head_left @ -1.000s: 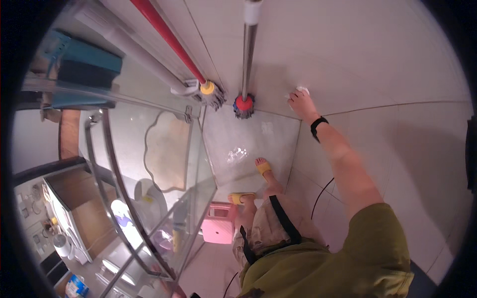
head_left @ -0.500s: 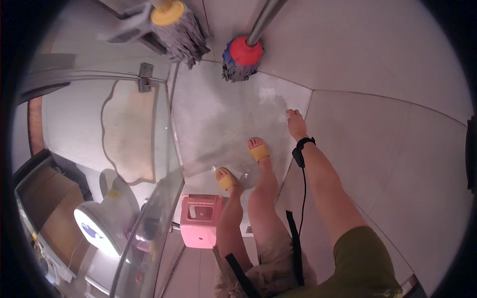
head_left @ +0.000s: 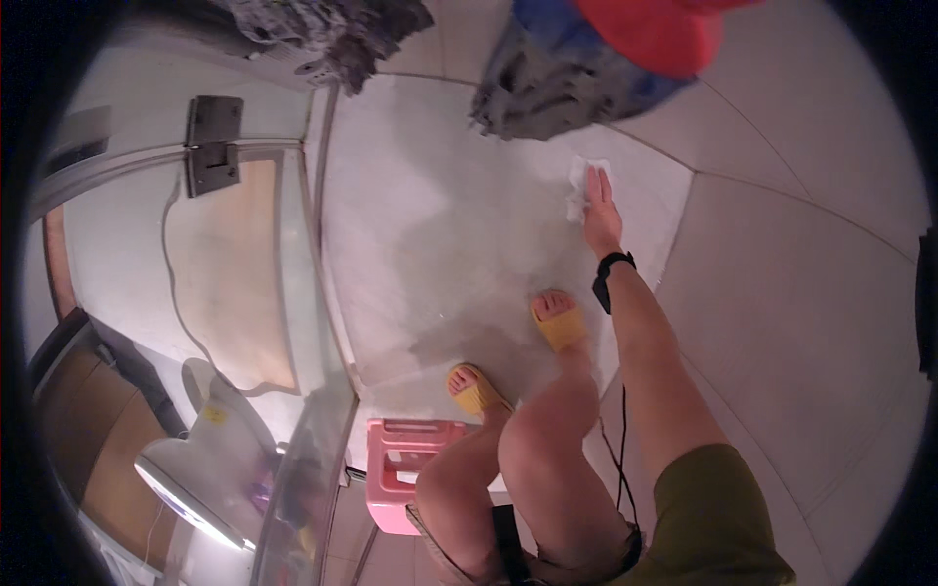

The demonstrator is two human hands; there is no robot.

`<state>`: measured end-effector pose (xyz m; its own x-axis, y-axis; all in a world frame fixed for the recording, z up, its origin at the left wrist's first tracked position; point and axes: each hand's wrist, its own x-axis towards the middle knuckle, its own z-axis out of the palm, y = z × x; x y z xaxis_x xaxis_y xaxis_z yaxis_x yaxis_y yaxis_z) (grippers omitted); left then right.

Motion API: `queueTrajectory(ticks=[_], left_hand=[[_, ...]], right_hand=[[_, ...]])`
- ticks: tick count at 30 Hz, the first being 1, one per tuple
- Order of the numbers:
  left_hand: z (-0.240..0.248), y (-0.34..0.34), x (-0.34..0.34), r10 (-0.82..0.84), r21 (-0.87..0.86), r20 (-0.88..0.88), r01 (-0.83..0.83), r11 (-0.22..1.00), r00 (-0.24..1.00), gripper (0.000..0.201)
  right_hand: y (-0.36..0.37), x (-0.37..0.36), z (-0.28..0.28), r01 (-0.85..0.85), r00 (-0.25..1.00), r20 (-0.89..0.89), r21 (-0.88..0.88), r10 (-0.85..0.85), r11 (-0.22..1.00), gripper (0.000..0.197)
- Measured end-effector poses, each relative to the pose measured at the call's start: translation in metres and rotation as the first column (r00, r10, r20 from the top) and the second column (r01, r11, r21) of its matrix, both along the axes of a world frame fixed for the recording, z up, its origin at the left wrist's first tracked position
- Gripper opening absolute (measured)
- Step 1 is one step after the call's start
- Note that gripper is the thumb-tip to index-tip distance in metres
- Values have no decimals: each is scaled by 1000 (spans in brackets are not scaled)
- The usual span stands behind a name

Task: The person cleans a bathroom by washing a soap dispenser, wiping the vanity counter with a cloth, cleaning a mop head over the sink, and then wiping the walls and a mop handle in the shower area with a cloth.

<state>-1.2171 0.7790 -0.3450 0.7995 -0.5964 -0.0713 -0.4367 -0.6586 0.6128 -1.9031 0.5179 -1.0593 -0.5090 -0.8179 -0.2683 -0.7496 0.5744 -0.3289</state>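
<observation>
My right hand (head_left: pixel 603 213) reaches down to the floor, a black wrist strap around its wrist. Its fingers are stretched out and lie flat over a crumpled white tissue (head_left: pixel 577 201), which shows beside and beyond the fingertips. The tissue rests on the pale floor (head_left: pixel 489 225), where a darker, damp-looking patch spreads to the left of the hand. Just beyond the hand hangs a mop head (head_left: pixel 562 83) with grey-blue strips and a red cap (head_left: pixel 664 34). My left hand is outside the picture.
Yellow slippers (head_left: pixel 559 324) are on my feet. By my left leg stands a pink plastic stool (head_left: pixel 391 488). A glass panel with a metal hinge (head_left: pixel 214 146) runs along the left, a white toilet (head_left: pixel 220 454) behind it. A second grey mop (head_left: pixel 337 34) hangs at the far left.
My right hand has moved forward onto the tissue, its fingers now straightened. The view has come lower and closer to the floor; the mops appear larger.
</observation>
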Motion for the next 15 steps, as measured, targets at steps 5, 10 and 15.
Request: queueTrajectory(ticks=[5, 10, 15], left_hand=[[-39, -80, -92, 53, 77, 33, -55, 996, 998, 59], [-18, -45, -67, 201, -64, 71, -197, 978, 977, 61], [-17, -100, -127, 133, -19, -164, -138, 990, 977, 51]], right_hand=[[7, -20, -14, -25, 998, 61, 262, 9, 965, 42], [57, 35, 64, -256, 942, 283, 257, 181, 932, 38], [140, 57, 178, -667, 730, 496, 369, 470, 647, 22]])
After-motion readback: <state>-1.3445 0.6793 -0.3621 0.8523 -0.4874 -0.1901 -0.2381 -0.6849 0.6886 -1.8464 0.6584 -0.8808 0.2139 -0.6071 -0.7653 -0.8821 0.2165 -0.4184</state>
